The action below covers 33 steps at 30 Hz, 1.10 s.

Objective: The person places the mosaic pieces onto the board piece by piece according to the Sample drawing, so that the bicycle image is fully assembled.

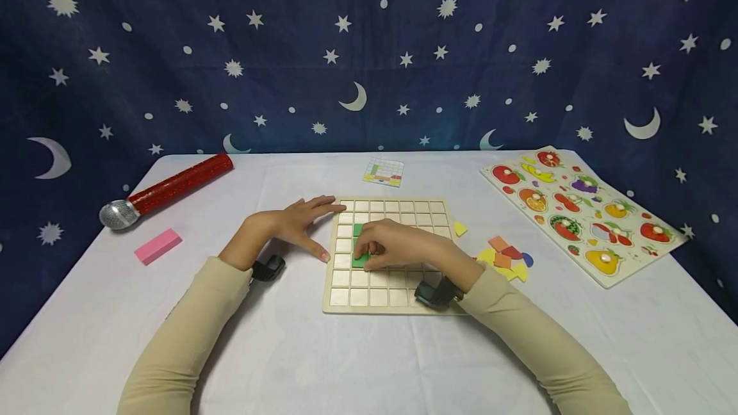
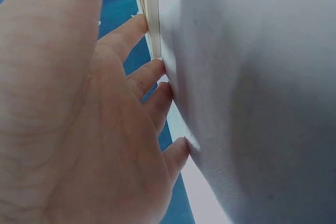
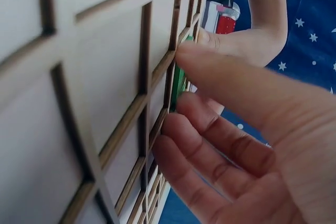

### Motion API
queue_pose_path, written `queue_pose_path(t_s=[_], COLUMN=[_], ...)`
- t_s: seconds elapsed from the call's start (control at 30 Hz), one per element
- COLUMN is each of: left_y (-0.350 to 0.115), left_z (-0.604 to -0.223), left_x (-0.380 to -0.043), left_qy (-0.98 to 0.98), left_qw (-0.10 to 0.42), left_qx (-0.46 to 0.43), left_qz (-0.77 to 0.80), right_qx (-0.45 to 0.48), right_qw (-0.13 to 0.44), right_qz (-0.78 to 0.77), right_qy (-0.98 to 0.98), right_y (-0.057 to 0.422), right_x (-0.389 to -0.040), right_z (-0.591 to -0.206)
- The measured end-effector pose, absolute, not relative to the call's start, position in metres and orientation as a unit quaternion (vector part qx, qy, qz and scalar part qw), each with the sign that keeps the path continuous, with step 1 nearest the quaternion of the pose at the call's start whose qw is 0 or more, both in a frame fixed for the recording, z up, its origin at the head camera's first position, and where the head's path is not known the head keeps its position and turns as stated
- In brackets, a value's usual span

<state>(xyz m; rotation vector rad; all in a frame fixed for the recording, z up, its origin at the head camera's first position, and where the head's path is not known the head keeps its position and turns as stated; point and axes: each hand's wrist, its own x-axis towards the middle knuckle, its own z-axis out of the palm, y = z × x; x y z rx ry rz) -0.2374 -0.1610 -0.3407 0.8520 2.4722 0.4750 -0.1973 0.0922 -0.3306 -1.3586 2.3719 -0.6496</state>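
Observation:
A wooden grid board (image 1: 348, 297) lies flat on the table with green tiles (image 1: 358, 230) in its left part. My right hand (image 1: 403, 242) is over the board, fingers bent, and thumb and forefinger pinch a green tile (image 1: 360, 262) at the grid. In the right wrist view the green tile (image 3: 178, 80) shows between thumb and forefinger, partly hidden by them. My left hand (image 1: 296, 223) lies at the board's left edge with fingers spread. In the left wrist view its fingertips touch the board edge (image 2: 152, 9) and the white cloth.
Behind the board lies a small pattern card (image 1: 383, 172). Loose coloured pieces (image 1: 503, 260) are to the right, beside a fruit puzzle board (image 1: 576, 210). A red microphone (image 1: 179, 184) and a pink block (image 1: 158, 246) lie on the left.

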Motion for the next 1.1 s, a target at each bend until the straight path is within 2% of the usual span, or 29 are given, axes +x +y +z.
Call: queue_pose_path(t_s=[0.37,0.67,1.1], left_y=[-0.162,-0.162,-0.162], left_z=[-0.343,-0.344,-0.343], left_x=[-0.24,-0.24,-0.238], left_qy=[0.904,0.908,0.907], left_qw=[0.241,0.235,0.235], left_qx=[0.311,0.306,0.306], left_qz=[0.169,0.167,0.172], right_qx=[-0.483,-0.49,-0.426], right_qw=[0.186,0.128,0.123], right_qz=[-0.228,-0.242,-0.237], right_qy=[0.825,0.827,0.865], right_y=[0.098,0.121,0.162], right_x=[-0.197,-0.201,-0.205], right_z=[-0.331,-0.327,-0.321])
